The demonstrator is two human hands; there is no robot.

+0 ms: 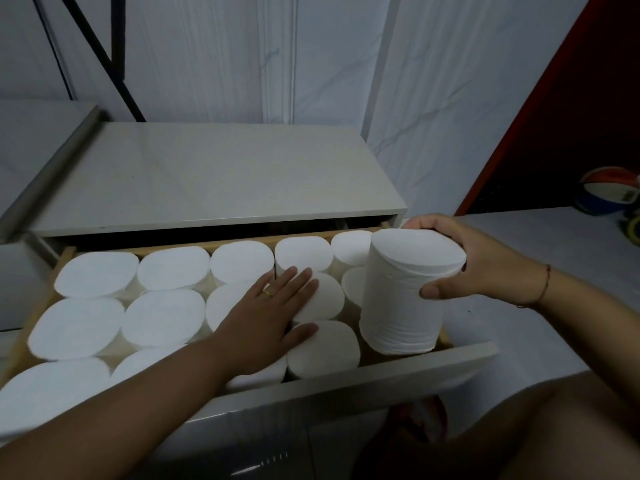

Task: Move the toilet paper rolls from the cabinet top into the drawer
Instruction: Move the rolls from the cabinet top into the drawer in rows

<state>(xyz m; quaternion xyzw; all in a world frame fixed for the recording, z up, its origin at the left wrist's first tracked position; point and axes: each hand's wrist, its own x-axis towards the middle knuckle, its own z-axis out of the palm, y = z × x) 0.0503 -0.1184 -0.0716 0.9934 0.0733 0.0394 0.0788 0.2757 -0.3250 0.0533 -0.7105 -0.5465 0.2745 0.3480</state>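
Pale panelled wall (311,64) at the back; a black metal frame (114,60) leans across it at upper left. A dark red panel (588,98) stands at far right, with a striped ball (609,195) on the floor at its foot.

The cabinet top (207,174) is a pale grey slab, set against the wall. Just below its front edge the drawer (381,379) stands pulled out toward the person, wooden sides showing.

Packed rolls (166,317) stand on end in the drawer in three rows, flat white ends up, pressed side by side. The near left ones are partly cut off by the forearm and the edge of the view.

Left hand (273,313): palm down on the tops of the rolls right of centre. Fingers straight and close together, reaching over the middle row toward the back row; thumb spread out to the side, lying on a front-row roll. A ring (266,292) shows on one finger.

Right hand (485,261): clasps one toilet paper roll (405,292) near its top end, thumb on the near side, fingers curled round the far side. A thin bracelet (543,285) sits on the wrist.

The held roll is nearly upright, top leaning slightly right. Its lower end is down inside the drawer at the right end, behind the front board; its top stands well above the neighbouring rolls. Whether its base touches the drawer bottom cannot be told.
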